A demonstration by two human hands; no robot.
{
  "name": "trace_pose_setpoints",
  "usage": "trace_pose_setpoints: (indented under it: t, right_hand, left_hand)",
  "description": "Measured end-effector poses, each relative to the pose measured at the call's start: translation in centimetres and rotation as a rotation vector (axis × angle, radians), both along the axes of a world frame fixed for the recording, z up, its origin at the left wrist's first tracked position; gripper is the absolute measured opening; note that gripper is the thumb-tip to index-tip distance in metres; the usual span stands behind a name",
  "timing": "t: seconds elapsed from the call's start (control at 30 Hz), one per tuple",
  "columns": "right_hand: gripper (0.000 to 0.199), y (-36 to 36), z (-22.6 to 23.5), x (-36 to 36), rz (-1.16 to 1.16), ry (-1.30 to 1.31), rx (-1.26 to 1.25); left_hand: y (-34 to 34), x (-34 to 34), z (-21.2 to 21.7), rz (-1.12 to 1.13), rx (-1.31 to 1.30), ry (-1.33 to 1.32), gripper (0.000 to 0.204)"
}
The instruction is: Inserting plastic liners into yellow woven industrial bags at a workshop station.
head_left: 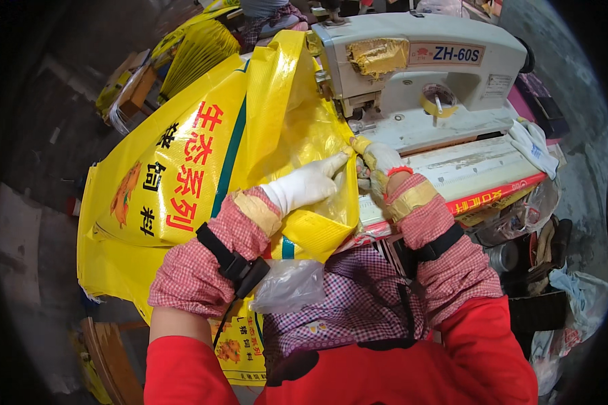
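Grey floor (574, 111) beyond sewing mach (412, 71). L hand (311, 182) on yellow bag (213, 138), R hand (380, 162) at bag's edge, both gloved; can't tell if fingers pinch it.

The sack (213, 158) is glossy plastic, the gloves (304, 187) matt cloth
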State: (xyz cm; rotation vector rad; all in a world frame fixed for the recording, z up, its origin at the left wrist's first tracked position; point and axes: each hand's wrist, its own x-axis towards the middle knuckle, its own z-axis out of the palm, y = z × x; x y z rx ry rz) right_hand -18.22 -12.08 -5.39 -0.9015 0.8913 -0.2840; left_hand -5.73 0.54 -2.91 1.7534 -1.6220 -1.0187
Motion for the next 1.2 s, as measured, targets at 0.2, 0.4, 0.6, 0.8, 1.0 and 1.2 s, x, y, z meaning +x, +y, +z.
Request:
trace_pose_setpoints:
  t: [0.2, 0.4, 0.6, 0.8, 1.0, 1.2]
  right_hand:
    - [0.019, -0.6, 0.8, 0.3, 0.068, -0.020, 0.065]
    - [0.017, -0.6, 0.6, -0.5, 0.398, 0.279, -0.354]
    - [0.018, 0.5, -0.1, -2.9, 0.402, 0.319, -0.354]
    - [0.036, 0.3, 0.1, -0.8, 0.414, 0.316, -0.275]
    - [0.034, 1.4, 0.2, -1.7, 0.265, -0.073, 0.044]
    - [0.037, 4.6, 2.4, -2.0, 0.354, 0.136, -1.163]
  left_hand:
    - [0.4, -0.4, 1.8, -0.006, 0.186, 0.435, 0.074]
    - [2.9, -2.6, 6.3, -0.169, 0.243, 0.032, 0.050]
    - [3.0, -6.3, 8.6, -0.515, 0.300, -0.418, 0.045]
    - [-2.4, -4.5, 7.7, -0.441, 0.262, -0.957, 0.023]
    - [-6.9, 4.1, 5.3, 0.047, 0.089, -1.394, 0.017]
    - [2.0, 5.1, 8.9, -0.228, -0.051, -1.278, 0.009]
